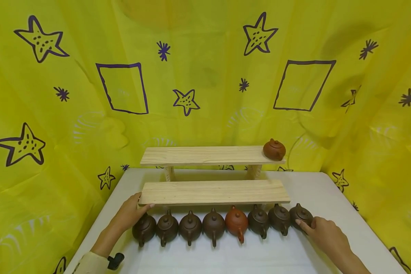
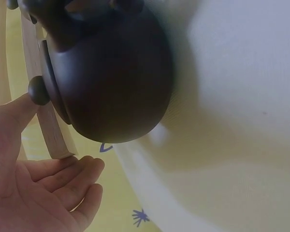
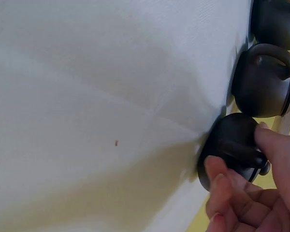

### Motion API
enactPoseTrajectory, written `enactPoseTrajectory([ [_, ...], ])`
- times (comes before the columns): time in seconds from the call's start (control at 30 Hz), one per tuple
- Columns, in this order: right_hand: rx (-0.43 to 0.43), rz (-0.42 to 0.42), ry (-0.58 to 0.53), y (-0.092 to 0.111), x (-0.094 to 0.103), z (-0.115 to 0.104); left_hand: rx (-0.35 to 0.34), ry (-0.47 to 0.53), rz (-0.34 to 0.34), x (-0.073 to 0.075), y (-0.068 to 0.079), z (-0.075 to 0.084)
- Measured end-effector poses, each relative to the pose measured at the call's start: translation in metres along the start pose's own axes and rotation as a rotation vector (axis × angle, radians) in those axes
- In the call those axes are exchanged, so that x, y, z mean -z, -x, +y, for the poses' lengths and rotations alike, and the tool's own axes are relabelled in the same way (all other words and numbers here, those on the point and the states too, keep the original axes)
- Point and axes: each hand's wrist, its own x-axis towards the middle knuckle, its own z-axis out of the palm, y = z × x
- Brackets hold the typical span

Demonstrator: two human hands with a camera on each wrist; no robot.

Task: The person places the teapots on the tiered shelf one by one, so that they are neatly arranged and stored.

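At the right end of a row of teapots, my right hand (image 1: 330, 236) grips a dark brown teapot (image 1: 301, 214), thumb against one side. In the right wrist view its fingers curl beside the handle (image 3: 239, 152). My left hand (image 1: 127, 214) is at the left end of the lower wooden shelf (image 1: 212, 192), thumb along the front edge. The left wrist view has its loosely bent fingers (image 2: 75, 181) at the shelf end and the thumb near the lid knob of the leftmost dark teapot (image 2: 116, 92). A reddish teapot (image 1: 236, 220) sits among the dark ones.
Behind the lower shelf stands a higher wooden shelf (image 1: 202, 155), with a reddish-brown teapot (image 1: 274, 149) on its right end. The row of teapots stands on a white table (image 1: 246, 258) along the lower shelf's front. Yellow patterned cloth (image 1: 205, 76) hangs around the table.
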Motion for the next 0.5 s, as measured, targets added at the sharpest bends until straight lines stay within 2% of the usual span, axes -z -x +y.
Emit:
enactPoseTrajectory([
  [0.3, 0.008, -0.052, -0.031, 0.003, -0.005, 0.0, -0.028, 0.001, 0.009, -0.001, 0.0, -0.001],
  [0.5, 0.016, -0.046, -0.048, 0.003, -0.012, -0.002, -0.037, 0.001, 0.011, -0.001, 0.0, -0.002],
])
